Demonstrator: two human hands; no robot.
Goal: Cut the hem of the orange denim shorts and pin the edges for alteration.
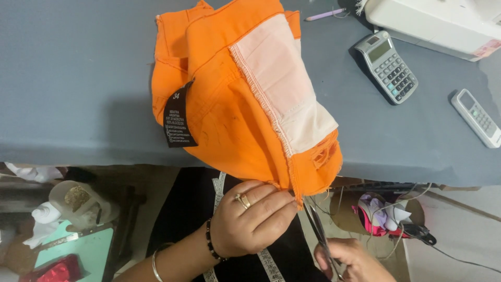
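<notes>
Bottom center-right: right hand [350, 259] was closed around the handles of scissors [319, 231], blades pointed up toward the frayed lower hem of the orange garment [229, 112] — tips just below the hem, whether touching I couldn't tell. Left hand [252, 216], lower center, pinched the hem edge between thumb and curled fingers; ring on one finger, bead bracelet and a thin bangle on the wrist. A white measuring tape [217, 186] hung down over the black clothing beneath the hands. The garment lay inside out across the front edge of the grey table [78, 83], center frame, hem overhanging toward the person; a pale pocket lining [287, 94] and a black label [177, 117] showed on it. Further back, upper right: grey calculator [386, 66], white remote [476, 118], white sewing machine [443, 23] — a lilac pen [324, 14] at top center.
</notes>
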